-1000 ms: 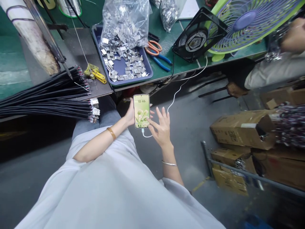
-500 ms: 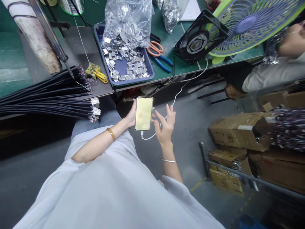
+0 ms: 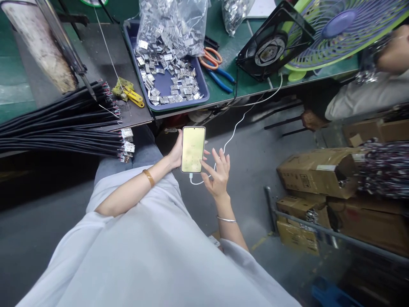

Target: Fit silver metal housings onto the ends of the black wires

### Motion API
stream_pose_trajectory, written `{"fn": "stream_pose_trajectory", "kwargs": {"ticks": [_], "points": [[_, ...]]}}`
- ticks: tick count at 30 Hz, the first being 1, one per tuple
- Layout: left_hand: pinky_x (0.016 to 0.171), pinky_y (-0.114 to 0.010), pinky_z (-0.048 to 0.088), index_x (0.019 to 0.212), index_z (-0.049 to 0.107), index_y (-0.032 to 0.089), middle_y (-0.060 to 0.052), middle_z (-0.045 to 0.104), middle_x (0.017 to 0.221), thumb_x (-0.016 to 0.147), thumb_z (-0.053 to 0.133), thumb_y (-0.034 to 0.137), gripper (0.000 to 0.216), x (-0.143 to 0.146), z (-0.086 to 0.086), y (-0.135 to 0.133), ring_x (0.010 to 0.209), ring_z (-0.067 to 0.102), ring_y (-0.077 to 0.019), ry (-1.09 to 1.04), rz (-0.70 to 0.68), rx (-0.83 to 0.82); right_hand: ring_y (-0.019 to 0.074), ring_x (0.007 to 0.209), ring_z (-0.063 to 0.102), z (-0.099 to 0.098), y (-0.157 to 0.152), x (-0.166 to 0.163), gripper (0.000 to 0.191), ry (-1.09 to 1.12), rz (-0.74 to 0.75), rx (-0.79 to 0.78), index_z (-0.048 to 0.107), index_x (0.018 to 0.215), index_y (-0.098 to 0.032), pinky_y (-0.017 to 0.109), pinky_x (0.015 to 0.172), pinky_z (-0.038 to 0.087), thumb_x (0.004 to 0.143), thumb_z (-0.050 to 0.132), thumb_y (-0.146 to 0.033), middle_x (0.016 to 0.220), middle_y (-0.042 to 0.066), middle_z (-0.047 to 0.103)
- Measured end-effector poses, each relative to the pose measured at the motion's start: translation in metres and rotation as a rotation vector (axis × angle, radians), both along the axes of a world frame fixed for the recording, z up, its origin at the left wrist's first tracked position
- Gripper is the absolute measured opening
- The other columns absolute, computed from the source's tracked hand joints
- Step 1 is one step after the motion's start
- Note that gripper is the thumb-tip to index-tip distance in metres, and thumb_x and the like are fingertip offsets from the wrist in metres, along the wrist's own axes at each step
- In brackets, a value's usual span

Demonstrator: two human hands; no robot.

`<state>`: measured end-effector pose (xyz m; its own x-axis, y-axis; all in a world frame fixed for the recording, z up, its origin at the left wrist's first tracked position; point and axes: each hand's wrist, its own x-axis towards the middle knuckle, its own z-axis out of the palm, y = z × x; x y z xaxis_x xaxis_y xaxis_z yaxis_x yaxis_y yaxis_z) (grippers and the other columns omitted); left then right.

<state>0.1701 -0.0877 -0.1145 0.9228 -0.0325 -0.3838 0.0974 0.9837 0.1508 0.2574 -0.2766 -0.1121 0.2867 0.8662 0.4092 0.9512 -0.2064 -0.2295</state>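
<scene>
My left hand [image 3: 175,152] is wrapped round a smartphone [image 3: 193,149] from its left side, with fingertips showing past the right edge. The phone's lit screen is yellowish and shows a faint keypad-like layout. A white charging cable [image 3: 234,132] runs from the plug at the phone's bottom edge, behind my right hand, up toward the bench. My right hand [image 3: 218,174] is open beside the phone, fingers spread. Its index fingertip is at the lower right of the screen; whether it touches the glass I cannot tell.
On the bench stand a blue tray [image 3: 179,105] of metal USB connectors, pliers [image 3: 223,81], a black fan [image 3: 271,47] and a green-purple fan [image 3: 338,25]. Black cables [image 3: 64,136] lie at left beneath a soldering iron [image 3: 86,81]. Cardboard boxes [image 3: 313,170] and another person's arm [image 3: 396,51] are at right.
The phone screen has gone from a plain yellowish glow to a keypad-like layout. My right hand has moved left, bringing its index finger to the screen's lower right. The view has shifted slightly.
</scene>
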Motion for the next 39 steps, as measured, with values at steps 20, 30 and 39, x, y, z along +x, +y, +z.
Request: {"fn": "stream_pose_trajectory", "kwargs": {"ticks": [20,30,39], "points": [[0.095,-0.042,0.059,0.121,0.074,0.008,-0.019,0.082,0.099,0.094,0.004,0.082,0.105,0.004,-0.009,-0.006,0.091,0.079,-0.0302,0.051,0.079,-0.01,0.0343,0.152,0.044,-0.007,0.012,-0.013,0.038,0.074,0.133,-0.185,0.069,0.13,-0.038,0.068,0.126,0.026,0.097,0.059,-0.053,0.157,0.006,0.056],[0.108,-0.044,0.052,0.133,0.068,0.006,-0.019,0.08,0.114,0.097,0.005,0.079,0.103,0.003,-0.009,-0.005,0.104,0.077,-0.0302,0.038,0.113,-0.058,0.0325,0.158,0.034,-0.009,0.02,-0.016,0.044,-0.021,0.169,-0.089,0.058,0.144,-0.034,0.061,0.127,0.026,0.102,0.053,-0.046,0.168,0.007,0.04],[0.088,-0.046,0.059,0.134,0.066,0.003,-0.021,0.081,0.095,0.093,-0.005,0.079,0.112,-0.002,-0.009,0.003,0.081,0.079,-0.0319,-0.038,0.077,-0.016,0.0333,0.151,0.046,-0.016,0.004,-0.014,0.041,-0.053,0.163,-0.019,0.067,0.133,-0.035,0.062,0.127,0.025,0.101,0.051,-0.053,0.15,0.007,0.062]]}}
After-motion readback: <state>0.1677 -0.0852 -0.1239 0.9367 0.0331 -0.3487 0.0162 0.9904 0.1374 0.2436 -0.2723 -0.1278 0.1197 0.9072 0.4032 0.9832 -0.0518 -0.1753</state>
